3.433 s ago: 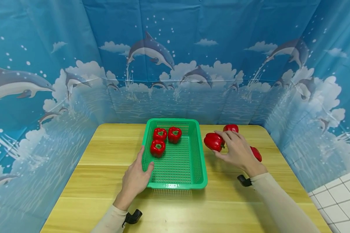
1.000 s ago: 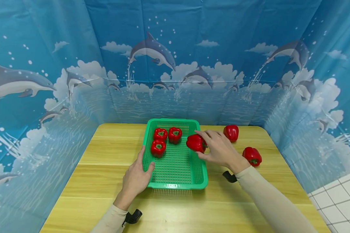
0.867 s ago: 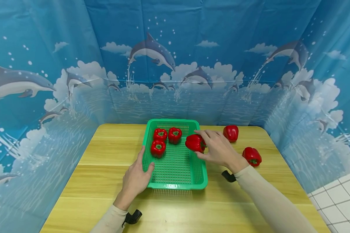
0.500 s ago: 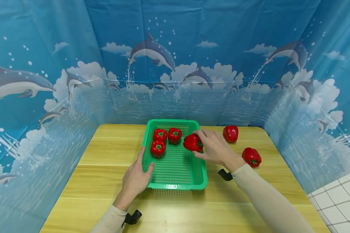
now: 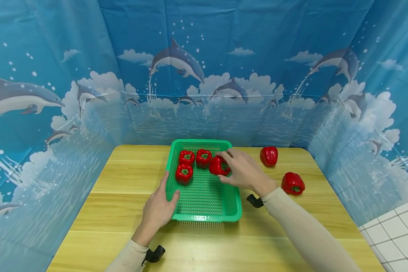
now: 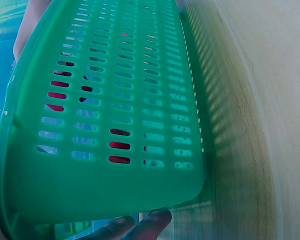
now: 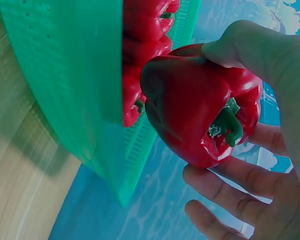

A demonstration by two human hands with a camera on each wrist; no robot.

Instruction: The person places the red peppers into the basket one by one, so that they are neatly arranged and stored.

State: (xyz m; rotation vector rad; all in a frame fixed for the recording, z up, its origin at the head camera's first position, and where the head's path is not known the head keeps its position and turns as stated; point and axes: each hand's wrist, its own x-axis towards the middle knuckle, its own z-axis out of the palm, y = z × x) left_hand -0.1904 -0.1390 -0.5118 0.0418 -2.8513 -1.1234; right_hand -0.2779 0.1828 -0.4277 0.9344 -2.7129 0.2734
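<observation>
Clamping glossy red bell pepper (image 5: 217, 166) btwn thumb + fingers of R hand (image 5: 243, 172), w/ stem end turned twd hand. Holding it inside rectangular green perforated plastic basket (image 5: 207, 218), R of 3 upright red peppers (image 5: 184, 173); can't tell if touching bottom. Gripping basket's L rim w/ L hand (image 5: 158, 207), w/ thumb over edge. Also on yellow wood-grain table (image 5: 122, 211), to R: 2 loose red peppers (image 5: 269, 156).
</observation>
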